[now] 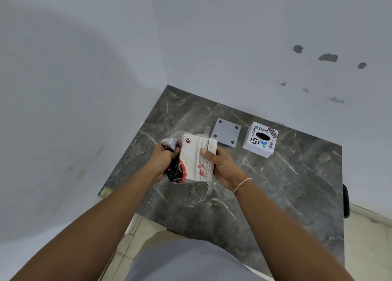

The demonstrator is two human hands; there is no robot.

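From the head view: held the pack of paper napkins (pixel 194 160) clear of the dark marble worktop (pixel 275 185), above its near-left part, between both hands. Clamped the left hand (pixel 166 161) on the bunched, red-and-black printed end of the plastic wrapper (pixel 176 172), fingers curled tight round the film, presumably to drag it back off the stack. Pinched the bared napkin edges with the right hand (pixel 221 166), thumb pressed on the upper face, other fingers wrapped underneath, likely to hold the sheets squared and together during the pull. Held the pack tilted, open end toward the far side, seemingly for an easy slide out of the sleeve. Had the white stickered box (pixel 260 140) standing on the worktop beyond the right hand, oval slot upward, and the grey square plate (pixel 226 133) lying flat just beside it on the left, not touching, four round holes showing; probably the box's base, set aside for loading from below. Wore a thin thread band (pixel 241 184) on the right wrist.
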